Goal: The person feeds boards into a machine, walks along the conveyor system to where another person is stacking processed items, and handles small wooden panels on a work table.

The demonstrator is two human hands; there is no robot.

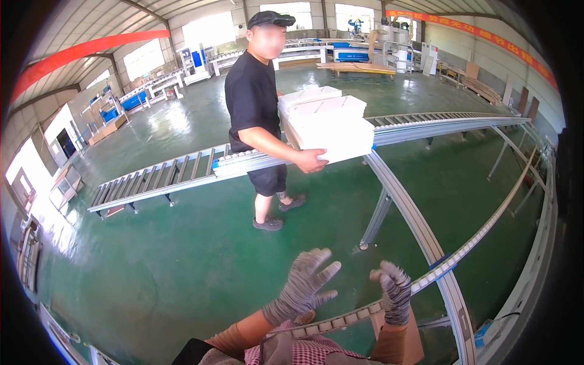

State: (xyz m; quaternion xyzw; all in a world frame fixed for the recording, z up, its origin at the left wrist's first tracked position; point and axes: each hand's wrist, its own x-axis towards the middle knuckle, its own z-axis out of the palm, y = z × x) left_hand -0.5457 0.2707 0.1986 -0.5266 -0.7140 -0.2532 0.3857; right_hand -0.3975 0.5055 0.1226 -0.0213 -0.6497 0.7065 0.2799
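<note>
My left hand (pixel 306 287), in a grey striped glove, is raised with its fingers spread and nothing in it. Farther right, my right hand (pixel 395 293), gloved alike, has its fingers curled together, and I see nothing held there. It hovers beside the curved roller track (pixel 465 250), which passes in front of me. Beyond my reach, a co-worker in dark clothes holds a stack of white panels (pixel 334 134) at its near edge with a bare hand (pixel 310 160). This stack is over the far roller conveyor (pixel 426 129).
A metal rail (pixel 413 213) runs from the conveyor toward my right side, crossing the curved track. Its support leg (pixel 376 219) stands on the green floor (pixel 182 267). A brown board (pixel 415 340) is below my right hand. Machines and stacked boards (pixel 359 67) line the back.
</note>
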